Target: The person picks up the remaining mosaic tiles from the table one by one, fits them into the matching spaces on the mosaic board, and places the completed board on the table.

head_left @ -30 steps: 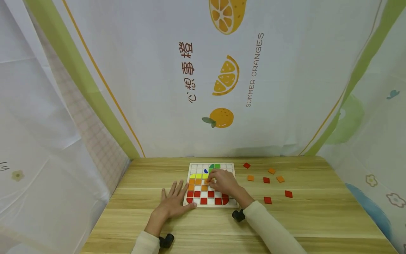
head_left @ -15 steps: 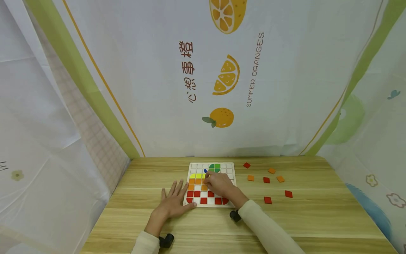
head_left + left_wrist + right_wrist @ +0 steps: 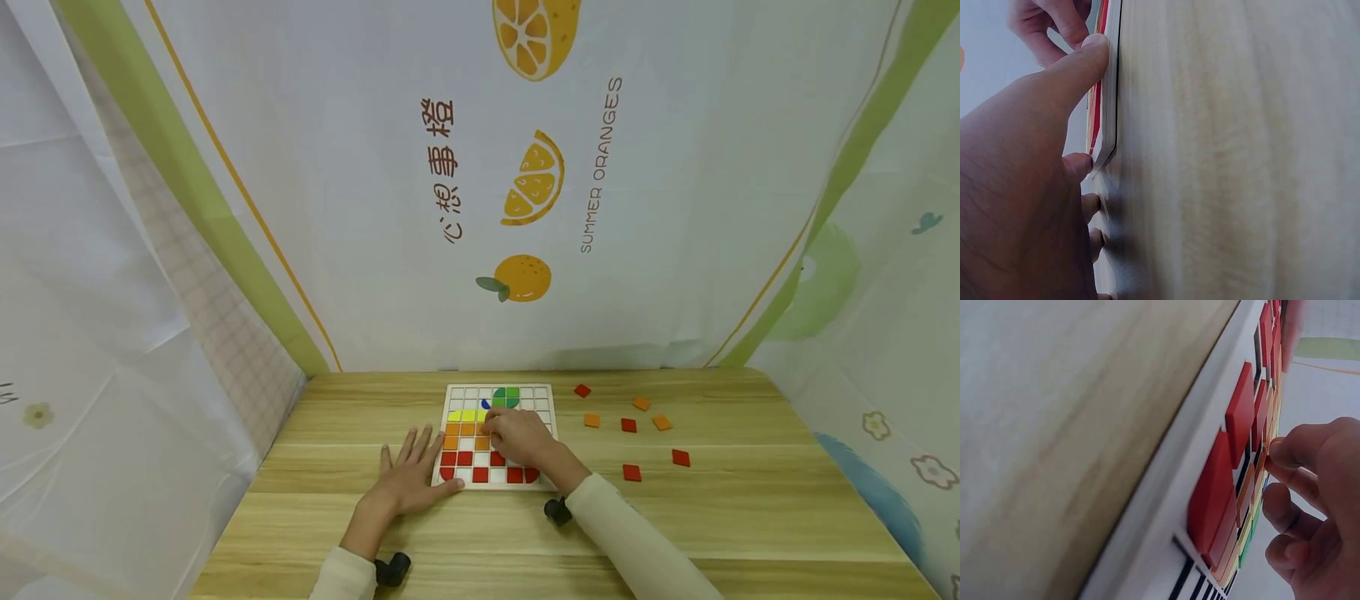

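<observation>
Holding fingers narrow over square white gridded board (image 3: 542,404), right hand (image 3: 519,435); whether pinching, cannot tell. Loose flat orange tile (image 3: 592,421) lies rightward, apart; left hand (image 3: 408,483) farther, fingers wide.

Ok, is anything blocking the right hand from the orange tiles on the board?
Nothing visible: the right hand is at the orange tiles, and the left hand lies at the left edge of the board.
</observation>
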`<state>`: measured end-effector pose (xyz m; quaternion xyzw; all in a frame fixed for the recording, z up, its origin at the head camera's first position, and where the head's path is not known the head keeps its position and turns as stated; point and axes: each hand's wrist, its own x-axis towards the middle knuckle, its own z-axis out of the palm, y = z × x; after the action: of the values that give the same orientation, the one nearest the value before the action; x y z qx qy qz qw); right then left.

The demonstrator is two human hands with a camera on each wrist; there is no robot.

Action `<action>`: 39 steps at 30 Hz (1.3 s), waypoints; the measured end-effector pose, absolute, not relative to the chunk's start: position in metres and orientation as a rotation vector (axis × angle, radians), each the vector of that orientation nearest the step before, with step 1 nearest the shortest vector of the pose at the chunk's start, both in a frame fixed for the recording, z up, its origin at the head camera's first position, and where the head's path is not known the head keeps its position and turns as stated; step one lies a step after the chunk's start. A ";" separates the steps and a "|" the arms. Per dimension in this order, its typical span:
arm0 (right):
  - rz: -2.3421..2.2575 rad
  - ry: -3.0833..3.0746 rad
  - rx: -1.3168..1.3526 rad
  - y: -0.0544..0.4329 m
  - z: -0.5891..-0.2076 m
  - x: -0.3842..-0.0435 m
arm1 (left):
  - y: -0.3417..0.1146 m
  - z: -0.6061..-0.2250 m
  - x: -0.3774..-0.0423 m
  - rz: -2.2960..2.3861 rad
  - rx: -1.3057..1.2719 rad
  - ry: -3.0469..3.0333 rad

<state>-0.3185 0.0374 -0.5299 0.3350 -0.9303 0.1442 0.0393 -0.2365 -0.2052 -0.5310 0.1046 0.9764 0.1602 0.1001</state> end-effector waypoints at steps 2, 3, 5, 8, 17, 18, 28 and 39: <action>0.457 -2.856 1.017 0.038 -0.529 -0.317 | -0.205 -0.532 -0.237 0.468 0.306 2.887; 0.466 -2.859 1.014 0.038 -0.529 -0.317 | -0.205 -0.532 -0.238 0.468 0.307 2.887; 0.480 -2.867 1.005 0.039 -0.528 -0.315 | -0.205 -0.531 -0.238 0.464 0.305 2.886; 0.495 -2.876 0.999 0.039 -0.528 -0.315 | -0.205 -0.530 -0.238 0.467 0.309 2.885; 0.511 -2.847 1.022 0.044 -0.526 -0.315 | -0.205 -0.531 -0.238 0.472 0.304 2.889; 0.509 -2.841 1.025 0.045 -0.526 -0.315 | -0.205 -0.530 -0.238 0.474 0.306 2.890; 0.508 -2.855 0.949 0.052 -0.521 -0.315 | -0.206 -0.531 -0.237 0.488 0.312 2.893; 0.533 -2.835 0.891 0.064 -0.517 -0.311 | -0.212 -0.546 -0.241 0.611 0.348 2.893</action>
<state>-0.3115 0.0641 -0.5166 0.2947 -0.9372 0.1763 0.0613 -0.2410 -0.2120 -0.5461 0.1165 0.9684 0.2045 0.0821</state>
